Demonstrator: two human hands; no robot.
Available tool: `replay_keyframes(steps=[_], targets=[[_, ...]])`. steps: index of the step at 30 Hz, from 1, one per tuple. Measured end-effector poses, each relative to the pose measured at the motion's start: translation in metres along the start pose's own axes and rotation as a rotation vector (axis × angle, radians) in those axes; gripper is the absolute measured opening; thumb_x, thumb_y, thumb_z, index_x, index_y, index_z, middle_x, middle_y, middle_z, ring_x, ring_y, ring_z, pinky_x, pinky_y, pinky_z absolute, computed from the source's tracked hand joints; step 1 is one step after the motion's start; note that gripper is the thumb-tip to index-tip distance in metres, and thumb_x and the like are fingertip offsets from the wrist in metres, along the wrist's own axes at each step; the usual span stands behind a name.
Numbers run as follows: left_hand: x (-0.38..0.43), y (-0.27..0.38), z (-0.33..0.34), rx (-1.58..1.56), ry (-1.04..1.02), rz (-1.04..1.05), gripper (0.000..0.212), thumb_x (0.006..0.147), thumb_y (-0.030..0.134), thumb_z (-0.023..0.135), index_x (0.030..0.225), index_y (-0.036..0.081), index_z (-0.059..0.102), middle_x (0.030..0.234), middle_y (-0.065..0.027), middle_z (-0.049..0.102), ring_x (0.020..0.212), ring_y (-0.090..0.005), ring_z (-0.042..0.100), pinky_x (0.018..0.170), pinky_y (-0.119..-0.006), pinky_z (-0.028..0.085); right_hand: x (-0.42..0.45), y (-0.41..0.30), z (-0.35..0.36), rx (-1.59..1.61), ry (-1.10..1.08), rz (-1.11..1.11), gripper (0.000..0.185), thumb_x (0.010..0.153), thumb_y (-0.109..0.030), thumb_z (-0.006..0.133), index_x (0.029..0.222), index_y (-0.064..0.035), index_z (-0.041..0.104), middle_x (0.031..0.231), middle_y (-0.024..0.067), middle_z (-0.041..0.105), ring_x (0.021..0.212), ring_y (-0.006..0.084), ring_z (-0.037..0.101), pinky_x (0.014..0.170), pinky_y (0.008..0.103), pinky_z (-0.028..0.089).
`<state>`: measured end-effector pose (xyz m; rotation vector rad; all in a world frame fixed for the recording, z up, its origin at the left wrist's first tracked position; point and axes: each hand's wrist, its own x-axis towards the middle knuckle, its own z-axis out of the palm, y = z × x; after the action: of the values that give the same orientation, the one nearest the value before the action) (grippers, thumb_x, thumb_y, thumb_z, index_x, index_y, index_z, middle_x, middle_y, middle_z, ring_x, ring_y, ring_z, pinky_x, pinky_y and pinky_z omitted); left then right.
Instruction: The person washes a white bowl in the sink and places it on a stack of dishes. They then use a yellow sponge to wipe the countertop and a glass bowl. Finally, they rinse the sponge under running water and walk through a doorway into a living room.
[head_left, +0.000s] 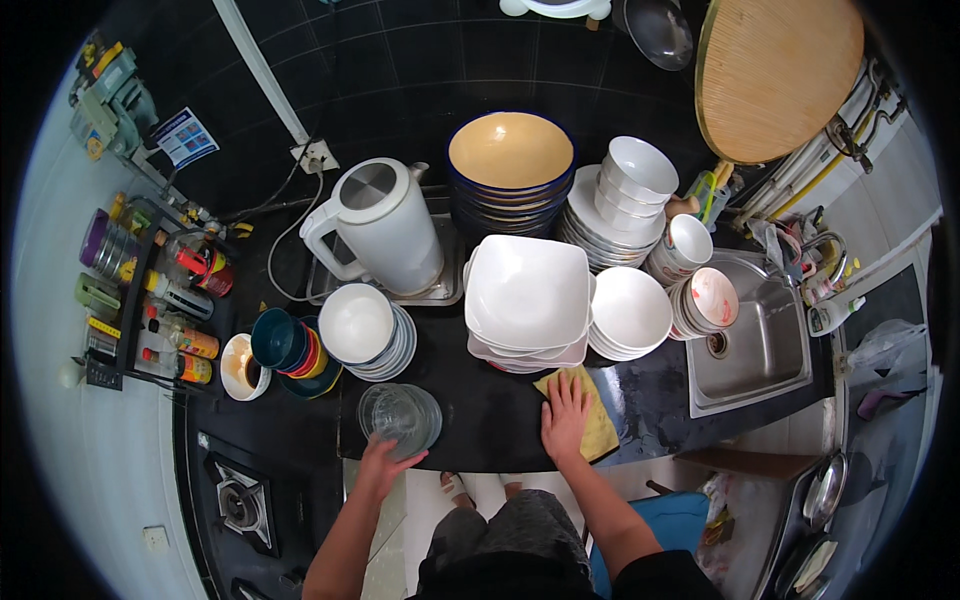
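Note:
My left hand (386, 463) grips the near edge of a stack of clear glass bowls (401, 420) at the front of the black countertop (480, 442). My right hand (565, 420) lies flat on a yellow cloth (598, 420), fingers a little apart, beside a wet patch. Between and beyond the hands stands a stack of square white dishes (527, 292). Round white bowls (631, 309) are stacked to its right. Behind the glass bowls is a stack of bowls and plates (357, 322), with coloured bowls (279, 337) to its left.
A white electric kettle (397, 247) stands on a tray behind. Large yellow-lined bowls (511, 150) rise at the back. A steel sink (757, 352) is at right. Bottles on a black rack (139, 300) and a gas burner (240, 504) are at left.

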<state>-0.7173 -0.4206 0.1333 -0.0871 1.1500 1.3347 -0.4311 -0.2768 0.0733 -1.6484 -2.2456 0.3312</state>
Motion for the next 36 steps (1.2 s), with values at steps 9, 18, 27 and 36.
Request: replay_keyframes(steps=[9,18,27,36], targets=[[-0.002,0.007,0.017,0.113,-0.016,-0.017,0.056,0.081,0.003,0.044,0.132,0.009,0.02,0.128,-0.0199,0.038,0.108,-0.045,0.047,0.085,-0.054,0.046,-0.008,-0.145,0.013,1.382,-0.731,0.524,0.072,0.085,-0.05,0.047,0.139,-0.0127,0.018,0.133,0.0141,0.037,0.107,0.0321,0.051,0.077,0.0403,0.048],[0.031,-0.016,0.036,0.061,-0.081,0.053,0.057,0.081,-0.003,0.042,0.132,0.009,0.02,0.128,-0.0161,0.037,0.109,-0.0364,0.048,0.084,-0.05,0.049,0.01,-0.127,0.015,1.354,-0.747,0.594,0.075,0.084,-0.06,0.037,0.14,-0.0175,0.011,0.13,0.0132,0.037,0.105,0.0304,0.052,0.076,0.0408,0.048],[0.067,0.002,0.064,0.113,-0.116,0.024,0.051,0.083,0.007,0.045,0.129,0.005,0.024,0.122,-0.0202,0.042,0.104,-0.0369,0.052,0.086,-0.048,0.048,0.056,-0.116,0.016,1.359,-0.635,0.595,0.08,0.082,-0.059,0.044,0.138,-0.0076,0.02,0.121,0.0167,0.048,0.088,0.027,0.06,0.074,0.0337,0.05],[0.066,0.021,0.073,0.208,-0.092,-0.073,0.058,0.086,0.037,0.05,0.133,0.012,0.026,0.129,-0.0182,0.039,0.109,-0.0377,0.048,0.088,-0.049,0.043,0.06,-0.126,0.015,1.431,-0.573,0.575,0.082,0.081,-0.059,0.045,0.138,-0.0065,0.02,0.132,0.0152,0.036,0.096,0.0312,0.057,0.075,0.0351,0.05]])
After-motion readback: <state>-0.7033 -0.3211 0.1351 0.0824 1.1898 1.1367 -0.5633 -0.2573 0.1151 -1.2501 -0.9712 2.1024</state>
